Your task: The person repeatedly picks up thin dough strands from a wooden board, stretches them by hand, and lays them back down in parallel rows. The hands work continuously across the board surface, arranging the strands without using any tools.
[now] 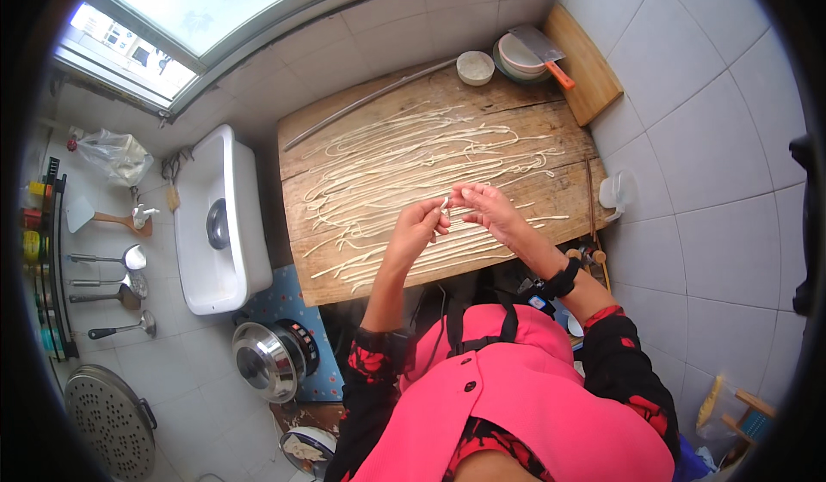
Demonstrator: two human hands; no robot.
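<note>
Many long, thin strands of dough (413, 166) lie roughly side by side across a wooden board (561, 114), some looped or crossing at their ends. Over the near half of the board, my left hand (419, 224) pinches a small end of dough strand (444, 203) between thumb and fingers. My right hand (487, 208) is just to the right, its fingertips close to that same end. Its fingers are curled with gaps between them; whether they touch the dough is unclear. Part of the strands behind my hands is hidden.
A long rod (368, 103) lies along the board's far edge. Beyond the strands are a bowl of white powder (475, 68) and stacked bowls (516, 56) with a cleaver (539, 46) on top. At left are a white sink (248, 224) and a lidded steel pot (266, 363); a plastic container (616, 192) is at right.
</note>
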